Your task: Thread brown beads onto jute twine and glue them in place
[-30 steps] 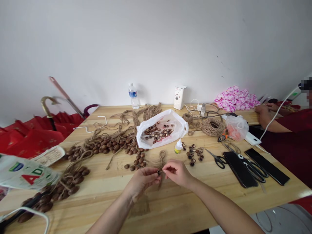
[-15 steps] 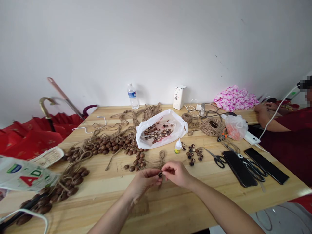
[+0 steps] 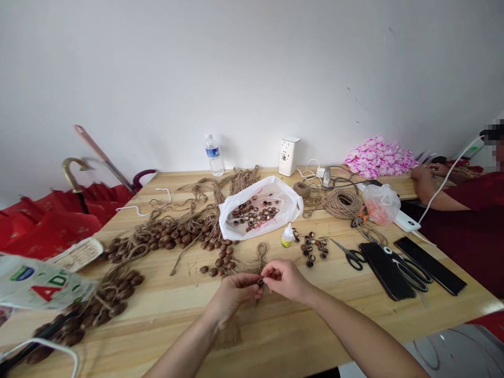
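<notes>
Near the front middle of the table, my left hand [image 3: 235, 292] pinches a small dark brown nut shell [image 3: 260, 283] between thumb and fingers. My right hand [image 3: 286, 282] is closed against the shell's right side, its fingertips pressed together; what they grip is too small to make out. Just beyond the hands lies a knotted piece of jute twine with a loop [image 3: 261, 253]. A small white glue bottle [image 3: 287, 238] with a yellow label stands behind my right hand. Several open shell halves [image 3: 310, 251] lie right of it, and whole brown nuts [image 3: 223, 261] lie to the left.
A white plastic bag [image 3: 231, 229] holds more shells. Strung nuts [image 3: 167, 239] spread leftward. Twine coils [image 3: 343, 203], scissors [image 3: 352, 257] and black phones [image 3: 384, 273] lie right. A water bottle [image 3: 213, 156] stands at the back. Another person's arm [image 3: 437, 189] rests at far right.
The hands stay together around the nut shell, which has shifted very slightly to the right. Everything else on the table stays in place.
</notes>
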A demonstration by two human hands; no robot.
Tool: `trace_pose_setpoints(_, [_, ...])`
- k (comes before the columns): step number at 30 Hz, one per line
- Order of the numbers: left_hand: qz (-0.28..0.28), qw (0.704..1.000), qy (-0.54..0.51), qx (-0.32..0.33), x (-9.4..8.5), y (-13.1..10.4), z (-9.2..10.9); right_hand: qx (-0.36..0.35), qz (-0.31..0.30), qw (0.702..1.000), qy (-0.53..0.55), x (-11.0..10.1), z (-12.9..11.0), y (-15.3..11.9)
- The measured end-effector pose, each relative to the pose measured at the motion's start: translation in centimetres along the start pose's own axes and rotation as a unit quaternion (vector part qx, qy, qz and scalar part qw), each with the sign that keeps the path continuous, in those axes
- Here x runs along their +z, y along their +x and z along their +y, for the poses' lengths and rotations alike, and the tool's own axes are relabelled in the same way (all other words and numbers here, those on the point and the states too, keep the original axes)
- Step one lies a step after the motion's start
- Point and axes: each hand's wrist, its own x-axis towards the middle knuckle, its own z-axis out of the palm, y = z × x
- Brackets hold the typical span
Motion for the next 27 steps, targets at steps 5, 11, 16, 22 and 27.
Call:
trace_pose_setpoints(5, [0.002, 1.000, 0.016, 0.009, -0.2, 0.1, -0.2, -0.053, 0.039, 0.995, -0.077, -0.3, -0.4, 0.1])
trace_pose_setpoints(11, [-0.009, 0.998, 0.051, 0.020, -0.2, 0.2, -0.3, -0.051, 0.035, 0.993, -0.099, -0.3, -0.6, 0.1])
trace_pose_setpoints(16, [-0.018, 1.000, 0.023, 0.001, -0.3, 0.3, -0.3, -0.042, 0.033, 0.993, -0.100, -0.6, -0.7, -0.1])
trace_pose_setpoints(22, [-0.030, 0.996, -0.060, -0.055, -0.3, 0.2, -0.2, 0.055, -0.054, 0.997, 0.011, -1.7, -1.7, -0.2])
trace_pose_setpoints(27, [-0.034, 0.992, -0.102, -0.068, 0.2, 0.0, 0.0, -0.017, 0.066, 0.992, -0.103, -5.3, -3.3, -0.1])
